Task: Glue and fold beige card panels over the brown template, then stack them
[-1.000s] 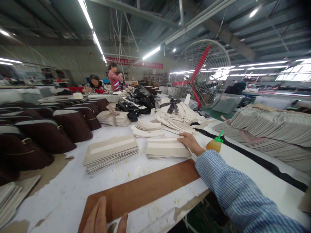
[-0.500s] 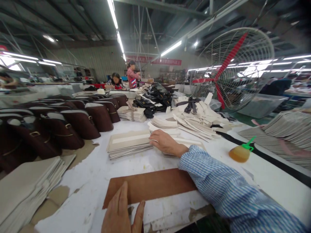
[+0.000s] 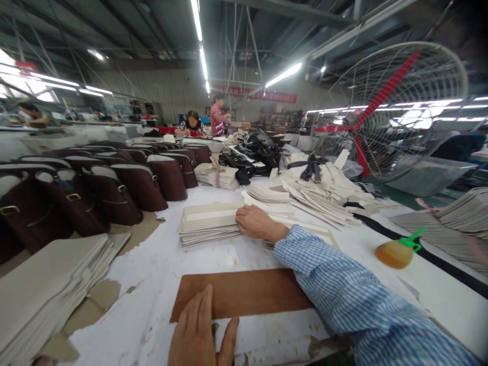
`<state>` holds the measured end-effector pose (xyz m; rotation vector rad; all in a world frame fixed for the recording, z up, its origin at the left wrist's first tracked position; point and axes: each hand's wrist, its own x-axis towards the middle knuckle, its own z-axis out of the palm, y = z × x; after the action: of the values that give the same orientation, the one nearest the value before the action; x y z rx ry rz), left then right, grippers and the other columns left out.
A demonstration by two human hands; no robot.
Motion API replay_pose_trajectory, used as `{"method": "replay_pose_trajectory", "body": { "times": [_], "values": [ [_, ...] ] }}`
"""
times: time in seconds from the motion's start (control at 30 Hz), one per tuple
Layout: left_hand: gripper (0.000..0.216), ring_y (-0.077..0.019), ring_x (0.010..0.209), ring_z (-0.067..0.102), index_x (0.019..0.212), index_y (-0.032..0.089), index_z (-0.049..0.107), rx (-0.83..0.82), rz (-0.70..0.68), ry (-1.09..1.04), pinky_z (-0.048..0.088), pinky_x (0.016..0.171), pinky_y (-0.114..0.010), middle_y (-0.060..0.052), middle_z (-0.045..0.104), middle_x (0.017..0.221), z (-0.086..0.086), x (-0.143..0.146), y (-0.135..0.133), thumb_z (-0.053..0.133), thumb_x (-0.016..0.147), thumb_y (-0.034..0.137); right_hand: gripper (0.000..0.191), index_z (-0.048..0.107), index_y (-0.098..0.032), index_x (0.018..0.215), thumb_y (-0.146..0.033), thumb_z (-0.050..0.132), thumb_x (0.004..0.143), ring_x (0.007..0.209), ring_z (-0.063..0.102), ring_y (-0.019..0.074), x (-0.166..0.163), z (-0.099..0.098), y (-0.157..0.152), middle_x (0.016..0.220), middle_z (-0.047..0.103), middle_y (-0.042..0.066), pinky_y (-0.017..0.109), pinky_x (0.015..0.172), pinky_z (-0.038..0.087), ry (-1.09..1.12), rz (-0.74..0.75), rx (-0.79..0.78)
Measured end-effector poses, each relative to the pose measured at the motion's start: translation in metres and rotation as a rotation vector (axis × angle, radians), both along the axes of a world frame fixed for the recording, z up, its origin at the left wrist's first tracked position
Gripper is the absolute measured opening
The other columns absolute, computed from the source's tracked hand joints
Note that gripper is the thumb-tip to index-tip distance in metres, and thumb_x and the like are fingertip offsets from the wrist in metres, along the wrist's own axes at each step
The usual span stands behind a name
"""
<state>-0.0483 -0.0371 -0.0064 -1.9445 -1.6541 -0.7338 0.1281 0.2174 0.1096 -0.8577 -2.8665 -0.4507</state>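
A brown leather strip [image 3: 255,292] lies flat on the white-covered table in front of me. My left hand [image 3: 200,325] rests on its left end, fingers stretched out and thumb apart. Beyond the strip is a stack of beige panels [image 3: 208,226], the top one with a paler band along it. The fingers of my right hand [image 3: 257,223] are curled round the right end of this stack, at the top panel; the fingertips are partly hidden. Under my right wrist shows a second pile of similar panels [image 3: 320,231].
Dark brown bags [image 3: 133,185] stand in rows at the left, behind a pile of beige sheets [image 3: 57,279]. At the right sits a squeeze bottle [image 3: 396,253] of amber liquid with a green nozzle. A large fan [image 3: 396,109] and loose beige pieces [image 3: 328,183] are farther back.
The view has swung a little to the left, so everything appears shifted right. My right hand's fingers have curled in more at the stack's end. My left hand stays on the leather strip.
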Motion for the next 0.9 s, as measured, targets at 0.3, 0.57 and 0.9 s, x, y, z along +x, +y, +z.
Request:
{"method": "replay_pose_trajectory", "body": {
  "times": [0.3,0.57,0.9],
  "values": [
    [0.067,-0.0309,0.109,0.070,0.141,0.002,0.047,0.020,0.011,-0.004,0.063,0.087,-0.042,-0.022,0.070,0.123,0.005,0.005,-0.001,0.052,0.097,0.053,0.020,0.072,-0.012,0.099,-0.014,0.052,0.099,0.095,0.065,0.0237,-0.009,0.000,0.009,0.103,0.072,0.013,0.035,0.084,0.045,0.065,-0.040,0.105],
    [0.075,-0.0396,0.132,0.049,0.153,0.001,0.034,0.015,0.057,-0.341,0.052,0.103,-0.058,-0.028,0.047,0.142,0.029,0.020,-0.014,0.053,0.098,0.049,0.026,0.069,-0.013,0.111,-0.015,0.044,0.104,0.107,0.061,0.0273,0.020,0.035,-0.046,0.121,0.071,0.015,0.043,0.089,0.042,0.381,-0.022,0.328],
    [0.056,-0.0309,0.137,0.045,0.150,0.014,0.046,0.392,0.053,-0.900,0.050,0.105,-0.049,-0.020,0.040,0.147,0.040,0.017,-0.030,0.052,0.100,0.037,0.017,0.070,-0.011,0.108,-0.013,0.055,0.100,0.095,0.068,0.0236,0.124,-0.037,-0.187,0.107,0.077,0.012,0.040,0.081,0.051,0.324,0.261,0.139]
  ]
}}
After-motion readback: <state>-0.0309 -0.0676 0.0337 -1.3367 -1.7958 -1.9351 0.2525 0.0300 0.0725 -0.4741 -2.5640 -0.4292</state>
